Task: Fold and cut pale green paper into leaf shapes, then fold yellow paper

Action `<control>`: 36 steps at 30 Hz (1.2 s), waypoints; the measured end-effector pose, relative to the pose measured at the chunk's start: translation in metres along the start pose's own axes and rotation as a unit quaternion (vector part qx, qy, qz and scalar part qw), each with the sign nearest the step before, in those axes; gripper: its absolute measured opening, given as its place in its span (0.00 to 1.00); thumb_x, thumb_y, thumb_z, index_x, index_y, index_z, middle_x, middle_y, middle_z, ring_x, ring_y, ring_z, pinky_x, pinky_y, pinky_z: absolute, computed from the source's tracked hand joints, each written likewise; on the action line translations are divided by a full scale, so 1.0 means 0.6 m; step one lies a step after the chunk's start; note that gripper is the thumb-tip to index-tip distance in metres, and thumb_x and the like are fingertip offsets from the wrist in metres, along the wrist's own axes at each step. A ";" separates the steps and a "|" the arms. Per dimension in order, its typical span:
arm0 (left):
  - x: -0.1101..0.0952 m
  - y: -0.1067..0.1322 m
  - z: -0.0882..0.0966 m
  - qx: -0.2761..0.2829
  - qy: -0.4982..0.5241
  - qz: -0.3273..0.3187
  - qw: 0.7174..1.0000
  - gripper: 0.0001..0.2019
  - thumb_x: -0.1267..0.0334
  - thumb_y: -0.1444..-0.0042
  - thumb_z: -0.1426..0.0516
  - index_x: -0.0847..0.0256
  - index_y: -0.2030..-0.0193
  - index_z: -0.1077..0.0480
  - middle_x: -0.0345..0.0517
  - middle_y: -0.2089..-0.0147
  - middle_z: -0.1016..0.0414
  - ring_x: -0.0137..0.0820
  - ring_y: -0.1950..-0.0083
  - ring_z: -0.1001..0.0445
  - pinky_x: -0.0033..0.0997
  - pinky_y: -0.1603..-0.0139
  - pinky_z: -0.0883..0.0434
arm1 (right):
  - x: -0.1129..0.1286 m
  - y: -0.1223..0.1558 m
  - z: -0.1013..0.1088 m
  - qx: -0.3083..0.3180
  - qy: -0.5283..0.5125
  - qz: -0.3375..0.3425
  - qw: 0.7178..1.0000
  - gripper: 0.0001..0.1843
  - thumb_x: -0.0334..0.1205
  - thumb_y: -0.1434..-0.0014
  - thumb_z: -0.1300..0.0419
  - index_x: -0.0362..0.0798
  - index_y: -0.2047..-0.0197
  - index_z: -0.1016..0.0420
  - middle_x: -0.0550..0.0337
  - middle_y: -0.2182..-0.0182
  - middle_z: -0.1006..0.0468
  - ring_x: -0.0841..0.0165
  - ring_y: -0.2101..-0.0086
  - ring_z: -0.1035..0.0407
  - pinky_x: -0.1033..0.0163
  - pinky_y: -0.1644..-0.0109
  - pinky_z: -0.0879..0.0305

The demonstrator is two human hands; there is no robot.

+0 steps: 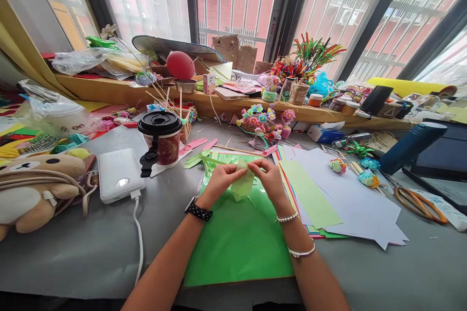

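Between my two hands is a light green piece of paper [242,185], its lower end folded to a point. My left hand [223,182] pinches its left upper edge between thumb and fingers. On the other side, my right hand [268,177] grips the upper right edge in a pinch. Both hands hover over a glossy green sheet [237,248] on the desk. Folded light green paper pieces [197,159] lie just beyond my left hand. A light green paper strip [310,194] rests on white sheets [359,201] to the right.
To the left stand a lidded coffee cup [160,143], a white power bank [120,175] with a cable, and a plush bear [40,189]. Orange-handled scissors [419,204] and a dark blue bottle [412,148] lie at right. Craft flowers [257,121] sit at the back, below a cluttered ledge.
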State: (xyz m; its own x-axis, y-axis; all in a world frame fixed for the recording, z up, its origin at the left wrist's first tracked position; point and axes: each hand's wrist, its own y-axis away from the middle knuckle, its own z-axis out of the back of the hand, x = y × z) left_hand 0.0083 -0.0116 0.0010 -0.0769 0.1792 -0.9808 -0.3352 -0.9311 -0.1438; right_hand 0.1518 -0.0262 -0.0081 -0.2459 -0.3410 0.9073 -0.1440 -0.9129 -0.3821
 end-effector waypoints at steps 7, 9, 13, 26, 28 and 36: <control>0.006 -0.003 0.001 0.028 -0.001 0.010 1.000 0.17 0.52 0.56 0.44 0.67 0.76 0.29 0.40 0.79 0.36 0.26 0.75 0.40 0.24 0.76 0.43 | -0.003 0.001 -0.002 -0.004 -0.025 -0.028 0.999 0.12 0.45 0.54 0.40 0.44 0.74 0.27 0.58 0.76 0.25 0.69 0.72 0.32 0.66 0.69 0.37; 0.007 -0.003 0.000 0.035 0.002 0.017 0.999 0.17 0.52 0.57 0.44 0.67 0.74 0.29 0.40 0.78 0.35 0.25 0.75 0.40 0.23 0.75 0.43 | -0.006 0.001 -0.003 -0.005 -0.035 -0.033 0.999 0.12 0.46 0.55 0.39 0.44 0.74 0.27 0.58 0.76 0.26 0.69 0.73 0.33 0.66 0.70 0.38; 0.009 -0.003 -0.001 0.024 -0.010 0.031 0.999 0.17 0.51 0.59 0.42 0.67 0.74 0.29 0.39 0.78 0.36 0.24 0.76 0.41 0.23 0.76 0.44 | -0.010 0.001 -0.003 0.000 -0.058 -0.042 0.997 0.12 0.45 0.56 0.39 0.44 0.75 0.27 0.58 0.76 0.26 0.69 0.73 0.34 0.66 0.70 0.38; 0.013 -0.004 0.000 0.036 0.004 0.052 0.998 0.16 0.52 0.59 0.41 0.67 0.74 0.29 0.38 0.78 0.36 0.22 0.77 0.41 0.22 0.78 0.45 | 0.002 0.004 -0.004 0.012 -0.033 -0.010 0.999 0.11 0.45 0.52 0.43 0.44 0.75 0.31 0.61 0.77 0.32 0.71 0.74 0.38 0.67 0.72 0.42; 0.011 -0.004 0.000 0.040 0.008 0.056 0.998 0.16 0.53 0.60 0.41 0.67 0.75 0.29 0.38 0.78 0.36 0.22 0.77 0.41 0.21 0.78 0.46 | 0.004 0.004 -0.005 0.009 -0.023 -0.007 1.000 0.11 0.44 0.51 0.44 0.45 0.76 0.33 0.62 0.78 0.33 0.71 0.74 0.39 0.68 0.73 0.43; 0.001 0.000 0.002 0.069 0.011 0.072 0.995 0.16 0.52 0.62 0.41 0.66 0.76 0.30 0.38 0.79 0.35 0.23 0.77 0.40 0.22 0.78 0.44 | -0.003 0.003 -0.007 0.046 -0.014 -0.009 0.999 0.12 0.45 0.48 0.48 0.46 0.77 0.39 0.65 0.80 0.40 0.74 0.77 0.45 0.69 0.75 0.47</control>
State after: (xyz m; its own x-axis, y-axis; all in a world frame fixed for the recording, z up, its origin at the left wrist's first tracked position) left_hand 0.0070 -0.0109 0.0006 -0.1139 0.0394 -0.9927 -0.4485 -0.8936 0.0160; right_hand 0.1480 -0.0260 -0.0114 -0.2167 -0.3290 0.9191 -0.0592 -0.9353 -0.3488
